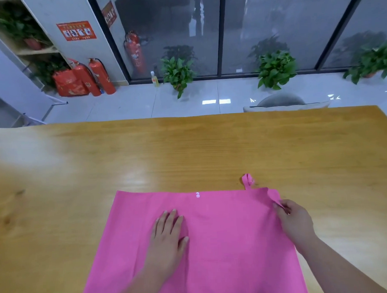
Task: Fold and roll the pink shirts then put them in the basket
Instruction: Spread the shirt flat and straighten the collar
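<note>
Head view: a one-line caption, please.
Left hand presses the pink shirt flat on the wooden table; right hand pinches its far-right corner.

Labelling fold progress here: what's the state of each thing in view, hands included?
Pink shirt: spread flat on the table, not rolled.
Strap: sticks out past the shirt's far edge, curled on the table.
Left hand: flat, fingers straight, pressing the shirt's middle.
Right hand: pinching the shirt's right edge near the far corner.

The shirt (224,244) is plain bright pink with white buttons (197,195); the tabletop (188,151) shows honey-yellow wood grain; fire extinguishers (93,77) are red.
</note>
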Demonstrator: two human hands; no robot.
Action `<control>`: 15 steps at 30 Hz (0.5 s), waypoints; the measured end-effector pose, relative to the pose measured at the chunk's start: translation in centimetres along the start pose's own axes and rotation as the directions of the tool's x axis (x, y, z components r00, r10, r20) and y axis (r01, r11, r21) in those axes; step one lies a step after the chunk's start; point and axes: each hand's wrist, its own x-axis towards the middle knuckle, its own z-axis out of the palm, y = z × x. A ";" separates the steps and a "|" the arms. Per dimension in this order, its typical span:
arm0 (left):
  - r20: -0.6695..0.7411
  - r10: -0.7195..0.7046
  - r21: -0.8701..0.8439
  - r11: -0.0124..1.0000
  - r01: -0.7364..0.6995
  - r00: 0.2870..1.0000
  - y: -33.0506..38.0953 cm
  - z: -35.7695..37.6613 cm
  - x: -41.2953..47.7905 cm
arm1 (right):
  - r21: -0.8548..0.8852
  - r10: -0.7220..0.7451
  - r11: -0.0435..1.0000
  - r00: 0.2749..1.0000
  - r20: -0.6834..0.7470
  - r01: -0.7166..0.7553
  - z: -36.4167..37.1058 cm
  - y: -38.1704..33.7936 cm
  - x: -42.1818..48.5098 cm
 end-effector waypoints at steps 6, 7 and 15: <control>-0.053 -0.016 -0.043 0.999 0.013 0.998 1.1 -1.7 3.9 | -0.144 -0.022 0.989 0.999 0.047 0.028 0.4 0.8 1.9; -0.061 -0.015 -0.049 0.999 0.012 0.998 1.3 -2.1 4.9 | -0.161 -0.025 0.986 0.998 0.052 0.033 0.4 0.8 2.0; -0.085 -0.061 -0.112 0.992 0.052 0.994 2.5 -4.2 11.5 | -0.203 -0.031 0.978 0.998 0.053 0.041 0.8 1.1 1.6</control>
